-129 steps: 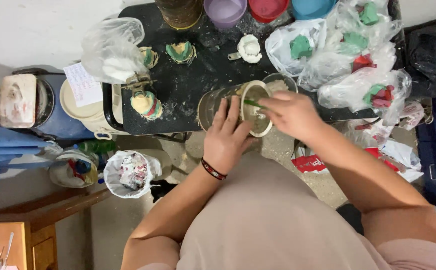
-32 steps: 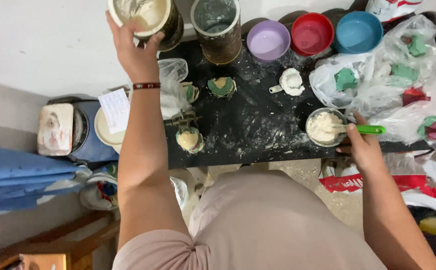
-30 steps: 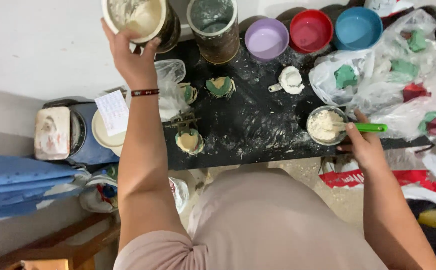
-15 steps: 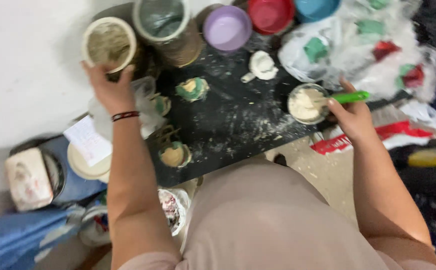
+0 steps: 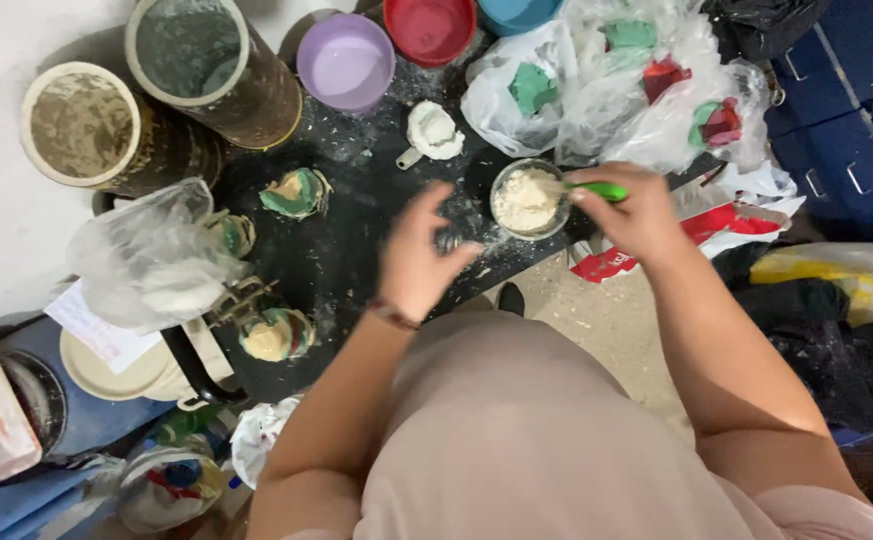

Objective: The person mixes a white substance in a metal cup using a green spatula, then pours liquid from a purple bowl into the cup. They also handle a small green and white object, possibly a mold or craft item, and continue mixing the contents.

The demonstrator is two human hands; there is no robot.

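Two hands work over a small glass bowl [image 5: 528,198] of pale, crumbly powder that sits at the near right edge of a black bench [image 5: 356,250]. The right hand [image 5: 638,210] is just right of the bowl, its fingers [image 5: 596,178] pinched around the green handle of a tool [image 5: 601,190] whose front end reaches into the powder. The left hand [image 5: 418,255] hangs above the bench just left of the bowl, not touching it, holding nothing, with its fingers [image 5: 461,250] loosely spread and pointing toward the bowl; it is blurred. A white lump in a small scoop [image 5: 432,131] lies just beyond the bowl. Farther back stand a purple bowl [image 5: 345,62], a red bowl [image 5: 430,28] and a blue one cut by the frame edge, and at the back left two tall dark cylinders [image 5: 171,95] with pale rims. Three small mounds of mixed colours [image 5: 296,192] sit on the left half of the bench beside a crumpled clear bag [image 5: 151,262]. Clear bags holding green and red lumps [image 5: 626,85] are heaped to the right of the bowl. The bench top is dusted with pale specks. Below it a speckled floor [image 5: 596,325] shows, with a red and white wrapper [image 5: 656,240], dark blue cases [image 5: 856,100] to the right and a lidded tub [image 5: 106,365] to the left.
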